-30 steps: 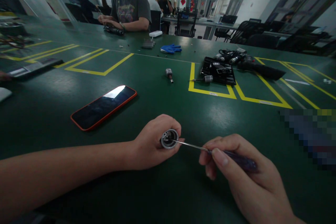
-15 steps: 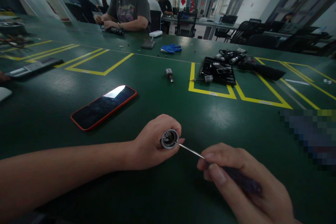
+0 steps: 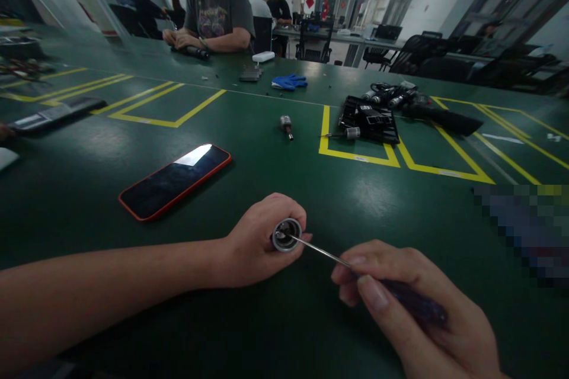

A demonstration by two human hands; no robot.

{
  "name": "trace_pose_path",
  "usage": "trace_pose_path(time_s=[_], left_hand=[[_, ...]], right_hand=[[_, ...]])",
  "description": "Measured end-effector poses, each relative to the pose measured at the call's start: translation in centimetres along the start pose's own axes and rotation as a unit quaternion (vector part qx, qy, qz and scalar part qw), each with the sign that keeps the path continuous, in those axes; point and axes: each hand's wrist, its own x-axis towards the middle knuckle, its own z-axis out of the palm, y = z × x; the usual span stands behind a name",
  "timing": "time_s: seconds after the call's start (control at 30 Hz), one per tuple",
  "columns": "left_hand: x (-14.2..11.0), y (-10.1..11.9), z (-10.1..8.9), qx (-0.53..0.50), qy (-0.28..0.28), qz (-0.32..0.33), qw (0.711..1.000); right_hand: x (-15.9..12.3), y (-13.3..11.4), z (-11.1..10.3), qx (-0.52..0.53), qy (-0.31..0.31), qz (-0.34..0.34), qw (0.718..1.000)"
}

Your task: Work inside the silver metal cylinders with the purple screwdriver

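My left hand [image 3: 262,237] is wrapped round a metal cylinder [image 3: 277,244], its round open end facing me. Inside the rim some small parts show, too dark to name; the rest of the cylinder is hidden in the fist. With thumb and fingers closed, my right hand [image 3: 427,302] grips a screwdriver [image 3: 322,252] by its dark, purplish handle. The thin metal shaft points left, and its tip reaches into the cylinder's open end. Whether the tip touches anything in there, I cannot tell.
A phone in a red case [image 3: 175,182] lies left of my hands. Ahead are a small metal part [image 3: 285,124], a blue glove [image 3: 289,82] and a black tray [image 3: 371,121] with parts. Another person [image 3: 220,18] sits across the green table [image 3: 249,154], hands on a black object.
My right hand has turned slightly, and the screwdriver's tip has shifted a little left inside the cylinder. My left hand stays almost still. Across the table, the person's hands have moved slightly.
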Motion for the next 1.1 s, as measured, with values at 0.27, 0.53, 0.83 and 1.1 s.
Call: trace_pose_path(time_s=[0.27, 0.53, 0.83, 1.1], left_hand=[[0.03, 0.11, -0.09, 0.0, 0.003, 0.003, 1.0], [0.02, -0.2, -0.14, 0.003, -0.008, 0.006, 1.0], [0.24, 0.01, -0.08, 0.009, -0.001, 0.003, 1.0], [0.43, 0.0, 0.05, 0.018, 0.008, -0.013, 1.0]], right_hand=[[0.02, -0.06, 0.22, -0.015, 0.021, -0.008, 1.0], [0.08, -0.16, 0.03, -0.045, 0.019, -0.037, 0.998], [0.32, -0.16, -0.11, -0.051, -0.003, -0.077, 0.996], [0.48, 0.11, -0.44, -0.065, -0.027, -0.094, 0.993]])
